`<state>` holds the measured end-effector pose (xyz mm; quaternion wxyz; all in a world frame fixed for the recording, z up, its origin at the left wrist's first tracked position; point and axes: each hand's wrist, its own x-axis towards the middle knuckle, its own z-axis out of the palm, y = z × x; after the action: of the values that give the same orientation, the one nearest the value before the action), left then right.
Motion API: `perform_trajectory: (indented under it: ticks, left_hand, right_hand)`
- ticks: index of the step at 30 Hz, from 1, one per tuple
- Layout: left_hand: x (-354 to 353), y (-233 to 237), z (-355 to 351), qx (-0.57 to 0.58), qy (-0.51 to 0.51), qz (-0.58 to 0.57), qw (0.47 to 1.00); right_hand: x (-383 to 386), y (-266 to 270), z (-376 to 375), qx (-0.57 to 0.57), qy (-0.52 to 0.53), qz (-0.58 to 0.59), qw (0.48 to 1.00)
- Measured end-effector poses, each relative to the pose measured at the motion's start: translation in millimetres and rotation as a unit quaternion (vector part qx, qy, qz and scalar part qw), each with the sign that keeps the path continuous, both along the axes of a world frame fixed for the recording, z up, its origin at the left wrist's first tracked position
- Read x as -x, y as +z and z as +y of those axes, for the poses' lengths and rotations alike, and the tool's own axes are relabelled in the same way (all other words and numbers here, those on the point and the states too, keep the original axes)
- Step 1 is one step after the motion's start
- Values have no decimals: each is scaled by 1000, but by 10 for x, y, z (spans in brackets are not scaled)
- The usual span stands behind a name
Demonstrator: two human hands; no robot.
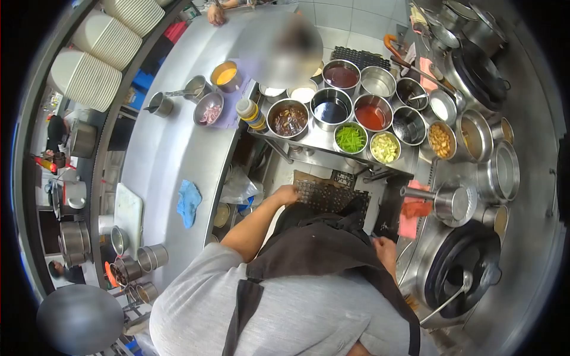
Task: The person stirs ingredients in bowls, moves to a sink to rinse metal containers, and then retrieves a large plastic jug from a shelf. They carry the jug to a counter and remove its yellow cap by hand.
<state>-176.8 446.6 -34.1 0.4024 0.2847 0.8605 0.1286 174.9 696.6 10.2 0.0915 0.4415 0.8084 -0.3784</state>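
Observation:
My left hand (286,194) hangs over the floor gap in front of my dark apron (326,249), its fingers curled; what they hold, if anything, is hidden. Low at my right side is my right hand (386,248), near the stove edge and partly behind the apron, its fingers too small to read. Ahead stands a cart of steel pots, with a dark brown sauce (288,120), a red liquid (373,114), green sliced vegetable (350,139) and pale diced pieces (385,148). A yellow-labelled bottle (250,114) stands at the cart's left corner.
On the left counter (148,196) lie a blue cloth (189,203) and a white board (127,216). Two woks (460,270) (475,74) sit at the right, with a ladle (448,299) in the nearer one. Black mats (332,194) cover the floor. Another person's hand (216,15) rests at the far counter.

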Motion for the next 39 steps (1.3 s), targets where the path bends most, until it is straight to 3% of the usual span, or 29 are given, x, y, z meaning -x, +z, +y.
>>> perform_trajectory:
  ticks: [2, 3, 4, 6, 11, 12, 13, 15, 16, 18, 22, 24, 27, 29, 31, 33, 36, 39]
  left_hand:
    - [129, -422, -341, 162, -106, 34, 980]
    - [184, -607, -528, 201, -128, 44, 970]
    - [253, -886, -749, 212, -116, 51, 969]
    - [471, -1141, -978, 203, -126, -24, 971]
    - [445, -1103, -906, 153, -100, -14, 983]
    - [371, -782, -694, 132, 66, -78, 986]
    - [375, -1012, -749, 133, 65, -81, 986]
    - [431, -1717, -918, 23, -129, 23, 991]
    - [498, -1419, -696, 28, -18, -121, 992]
    - [624, -565, -114, 53, 264, -339, 902]
    - [966, -52, 463, 113, 231, -354, 899]
    - [1121, 155, 707, 32, 278, -407, 870]
    - [1219, 144, 912, 7, 258, -415, 873]
    - [1141, 93, 979, 0, 279, -426, 860]
    - [1028, 94, 1022, 18, 273, -368, 889]
    - [835, 128, 1012, 19, 288, -362, 886]
    - [599, 185, 959, 22, 303, -345, 888]
    - [523, 235, 917, 22, 302, -338, 891]
  right_hand:
    - [301, 58, 394, -16, 13, 111, 994]
    - [525, 313, 570, -20, 15, 134, 991]
    - [621, 150, 834, -29, 18, 183, 983]
    - [946, 416, 1197, -25, 5, 220, 975]
    - [1590, 755, 1815, -11, -34, 242, 970]
    - [1685, 720, 1912, -12, -35, 239, 970]
    - [1759, 668, 2009, -18, -39, 240, 970]
    - [2000, 667, 2091, -27, -44, 242, 969]
    - [2114, 745, 2120, -40, -63, 251, 965]
    - [2298, 770, 2248, -56, -73, 249, 964]
    - [2723, 1043, 2533, -154, -29, 180, 971]
    - [2957, 1239, 2733, -196, 18, 176, 964]
    - [3266, 1346, 3087, -247, 72, 179, 950]
    - [3452, 1161, 3459, -244, 105, 192, 945]
    - [3660, 1027, 3711, -340, 204, 147, 906]
    - [3781, 861, 3890, -335, 221, 99, 910]
    - [4012, 543, 4126, -355, 299, -94, 881]
    - [4164, 259, 4292, -373, 364, -163, 838]
